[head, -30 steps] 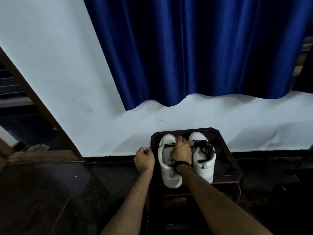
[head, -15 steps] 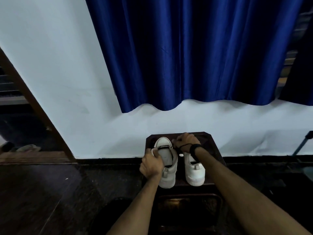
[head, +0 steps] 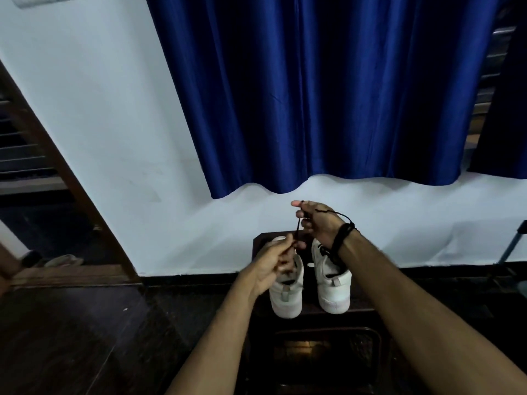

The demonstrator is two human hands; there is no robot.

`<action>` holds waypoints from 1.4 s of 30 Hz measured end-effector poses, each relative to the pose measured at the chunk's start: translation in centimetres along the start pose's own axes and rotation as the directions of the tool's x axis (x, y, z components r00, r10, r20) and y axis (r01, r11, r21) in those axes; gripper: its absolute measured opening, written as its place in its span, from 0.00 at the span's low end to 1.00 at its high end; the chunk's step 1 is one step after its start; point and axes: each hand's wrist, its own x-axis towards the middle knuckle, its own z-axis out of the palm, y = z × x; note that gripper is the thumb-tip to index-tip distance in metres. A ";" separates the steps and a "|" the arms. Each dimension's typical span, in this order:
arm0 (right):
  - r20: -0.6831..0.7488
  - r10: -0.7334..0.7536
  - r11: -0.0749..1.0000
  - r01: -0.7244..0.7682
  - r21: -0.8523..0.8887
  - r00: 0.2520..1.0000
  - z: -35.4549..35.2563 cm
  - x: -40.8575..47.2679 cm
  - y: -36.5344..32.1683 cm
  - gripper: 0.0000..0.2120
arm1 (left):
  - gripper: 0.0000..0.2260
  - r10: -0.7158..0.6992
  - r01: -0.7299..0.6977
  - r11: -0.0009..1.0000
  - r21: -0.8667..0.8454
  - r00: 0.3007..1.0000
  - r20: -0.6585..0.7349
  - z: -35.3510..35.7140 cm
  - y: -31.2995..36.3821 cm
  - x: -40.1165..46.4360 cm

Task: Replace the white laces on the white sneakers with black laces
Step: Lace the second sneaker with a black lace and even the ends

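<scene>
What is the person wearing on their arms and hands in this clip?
Both forearms are bare, with no sleeves in view and no gloves. The right hand has a black corded band wrapped around its wrist. The left hand and its wrist show nothing worn.

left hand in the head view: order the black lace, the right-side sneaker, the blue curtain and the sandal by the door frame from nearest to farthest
1. black lace: pinched in the left hand, running up to the right hand.
2. right-side sneaker: on the dark stool, just right of the hand.
3. blue curtain and sandal: curtain hangs behind, sandal lies far left on the floor; too close to call.
</scene>
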 end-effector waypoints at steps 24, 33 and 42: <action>0.221 -0.037 0.805 0.160 -0.571 0.975 -0.1 0.4 5.6 0.09 | 0.18 0.252 0.039 0.852 0.522 0.843 -0.474 -5.3 0.0 2.4; -0.057 -0.369 0.611 0.196 -0.767 0.928 1.7 2.5 9.5 0.05 | 0.16 0.284 0.244 0.689 0.683 0.776 -0.564 -4.8 -5.4 3.0; -0.112 -0.429 0.291 0.020 -0.957 0.896 0.7 2.8 11.2 0.12 | 0.11 -0.138 0.116 0.990 -0.075 0.868 -0.477 -6.5 -6.2 3.8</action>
